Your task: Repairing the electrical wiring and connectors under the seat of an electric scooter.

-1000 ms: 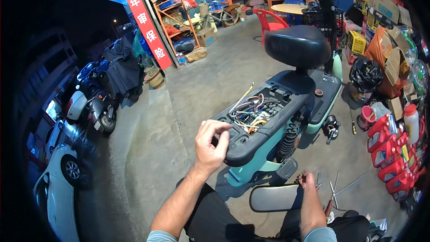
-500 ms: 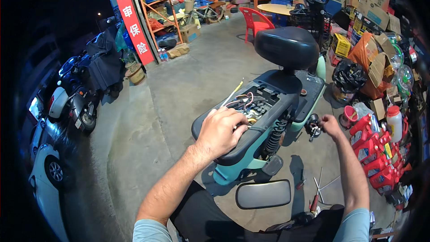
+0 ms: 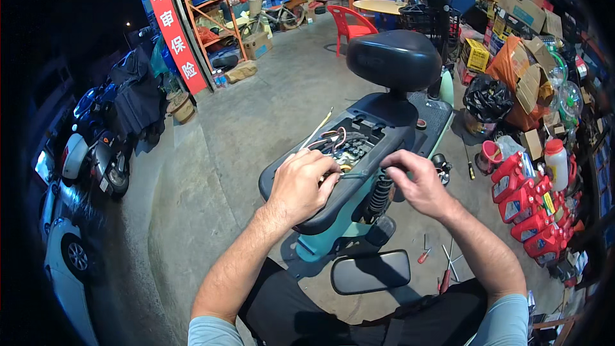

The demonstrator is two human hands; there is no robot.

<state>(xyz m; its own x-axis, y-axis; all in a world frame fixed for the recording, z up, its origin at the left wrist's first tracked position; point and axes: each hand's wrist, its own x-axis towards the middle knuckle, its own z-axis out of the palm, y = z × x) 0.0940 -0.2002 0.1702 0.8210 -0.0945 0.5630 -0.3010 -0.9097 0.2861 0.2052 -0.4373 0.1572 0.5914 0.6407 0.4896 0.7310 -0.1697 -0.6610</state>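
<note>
A mint-green electric scooter (image 3: 333,230) stands in front of me, its rear compartment uncovered over bundled wires and connectors (image 3: 351,146). My left hand (image 3: 300,182) rests on the compartment's left rear edge, thumb and fingers pinched together; what is between them is hidden. From behind that hand a thin pale strip with a yellow tip (image 3: 318,129) sticks up. My right hand (image 3: 419,182) hovers at the compartment's right side above the coil shock absorber (image 3: 380,195). Its fingers are curled toward the thumb, and I cannot make out anything in them. The black saddle (image 3: 394,61) rises beyond.
A black seat pad (image 3: 371,272) lies on the floor near my knees, with a red-handled screwdriver (image 3: 444,280) and other tools beside it. Red jugs (image 3: 512,208) and boxes crowd the right. A red chair (image 3: 351,25) stands beyond; parked scooters (image 3: 106,160) line the left.
My right hand has come left and in from beside the dark part on the floor to the scooter's compartment. My left hand stays at the compartment edge. The view has shifted slightly.
</note>
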